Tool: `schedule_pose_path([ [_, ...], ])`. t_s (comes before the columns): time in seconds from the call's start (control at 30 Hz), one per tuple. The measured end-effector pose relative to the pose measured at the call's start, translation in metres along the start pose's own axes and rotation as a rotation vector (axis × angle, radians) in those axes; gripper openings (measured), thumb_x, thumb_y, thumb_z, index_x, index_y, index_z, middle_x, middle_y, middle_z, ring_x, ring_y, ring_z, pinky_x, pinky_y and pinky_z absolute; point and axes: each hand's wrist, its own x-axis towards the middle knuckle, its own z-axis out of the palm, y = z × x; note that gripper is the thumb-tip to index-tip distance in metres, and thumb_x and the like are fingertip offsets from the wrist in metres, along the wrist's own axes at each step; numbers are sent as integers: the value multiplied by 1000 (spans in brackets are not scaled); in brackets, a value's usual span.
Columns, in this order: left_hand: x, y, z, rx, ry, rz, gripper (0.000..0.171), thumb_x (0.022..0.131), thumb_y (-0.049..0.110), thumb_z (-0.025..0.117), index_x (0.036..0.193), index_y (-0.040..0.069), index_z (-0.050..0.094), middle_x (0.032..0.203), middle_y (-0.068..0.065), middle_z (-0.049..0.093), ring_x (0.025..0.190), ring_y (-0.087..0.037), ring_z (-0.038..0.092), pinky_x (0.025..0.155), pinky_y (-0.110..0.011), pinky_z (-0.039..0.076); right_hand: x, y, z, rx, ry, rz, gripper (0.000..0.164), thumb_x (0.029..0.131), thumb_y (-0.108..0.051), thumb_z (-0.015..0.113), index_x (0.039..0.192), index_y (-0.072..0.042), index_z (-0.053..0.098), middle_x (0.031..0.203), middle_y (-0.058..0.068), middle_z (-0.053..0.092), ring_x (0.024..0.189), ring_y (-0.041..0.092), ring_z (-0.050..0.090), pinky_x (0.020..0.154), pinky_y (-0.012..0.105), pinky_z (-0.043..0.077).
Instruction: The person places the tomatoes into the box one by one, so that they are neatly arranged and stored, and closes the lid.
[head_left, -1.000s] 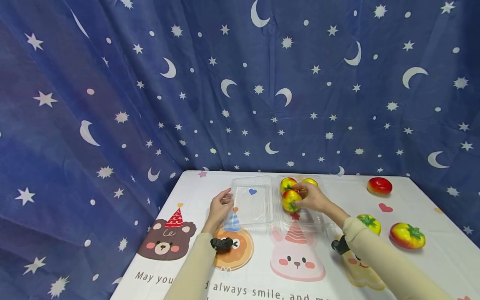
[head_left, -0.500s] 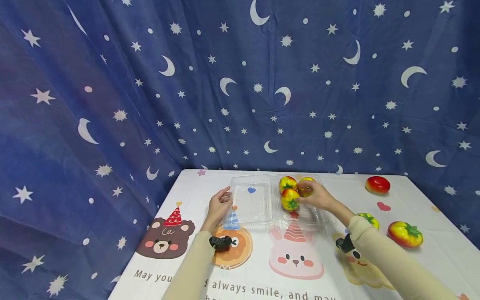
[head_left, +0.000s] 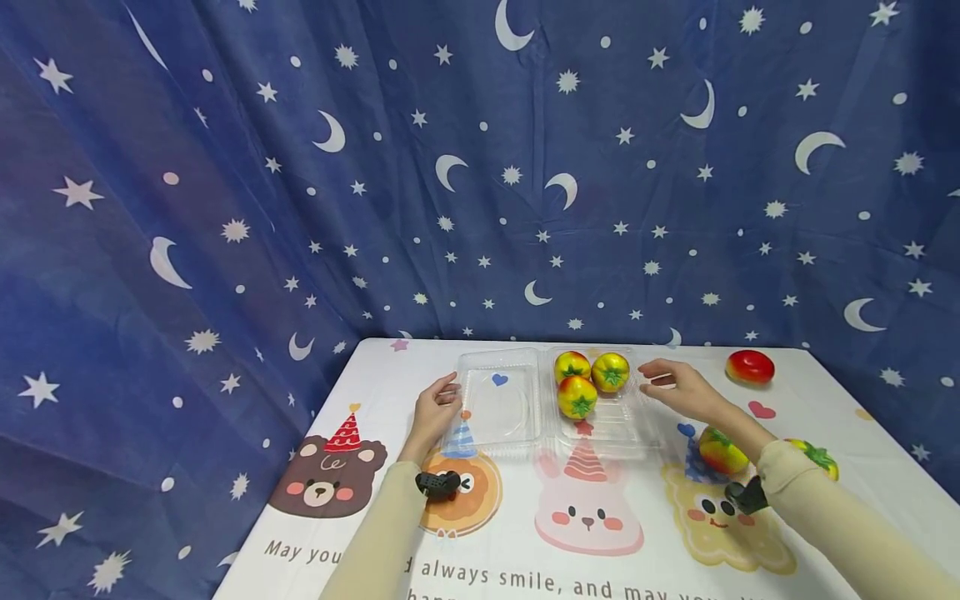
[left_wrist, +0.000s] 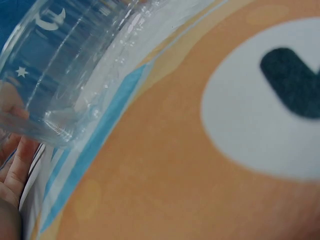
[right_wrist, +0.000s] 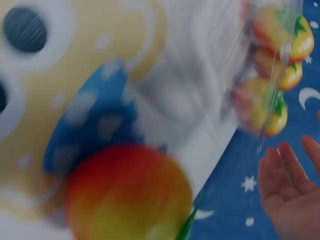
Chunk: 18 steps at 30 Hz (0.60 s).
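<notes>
A hinged clear plastic box lies unfolded at the back of the table, lid [head_left: 498, 417] on the left and tray [head_left: 618, 429] on the right. Three red-yellow persimmons with green leafy tops, [head_left: 577, 397] among them, sit in the tray's back left part. My left hand [head_left: 435, 412] rests at the lid's left edge, fingers loosely bent; in the left wrist view its fingers [left_wrist: 17, 165] show beside the clear wall. My right hand [head_left: 686, 392] hovers just right of the tray with nothing in it, fingers apart and extended, as the right wrist view also shows.
Right of the tray, a persimmon [head_left: 722, 450] lies near my right wrist. Another persimmon [head_left: 816, 457] is partly hidden by the sleeve, and a red one [head_left: 750, 367] lies at the back right. A starry blue curtain [head_left: 480, 167] hangs behind the table.
My right hand has let go of a persimmon at the tray's back right and moved away to the right. The left hand has stayed at the lid's edge.
</notes>
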Motion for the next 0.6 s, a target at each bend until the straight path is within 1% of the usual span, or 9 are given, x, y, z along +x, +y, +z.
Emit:
schedule_pose_path([
  [0.1,0,-1,0,0,1,-1,55,86,-4,62,139,7,57,119,-13,66,98,-25,63,90,-36,50,-13,8,-14,-21,-50,21,39,95,-14,62,125,10,57,122,31,59,109,45,59,88,50,53],
  [0.27,-2,3,-1,0,4,-1,54,86,-4,62,139,7,56,120,-15,65,100,-26,63,91,-37,50,-37,23,-35,-53,-217,77,37,92,-8,61,124,11,57,119,32,60,109,47,58,87,53,53],
  [0.37,-3,5,-2,1,9,-4,55,86,-5,61,139,7,56,120,-14,65,101,-26,63,90,-36,50,-50,28,-44,-67,-294,123,39,90,-7,61,125,10,56,120,33,59,110,49,57,86,54,53],
  [0.47,-3,5,-1,-5,12,-3,55,85,-6,61,139,7,56,119,-14,65,100,-26,63,90,-36,50,-60,32,-52,-56,-333,155,42,90,-9,62,127,10,54,122,34,58,112,51,55,86,55,52],
  [0.6,-3,4,1,1,7,-7,55,86,-5,61,139,7,56,119,-14,65,100,-25,63,89,-34,50,-70,44,-59,-47,-357,148,45,88,-11,63,126,11,53,122,35,57,113,54,52,87,56,52],
])
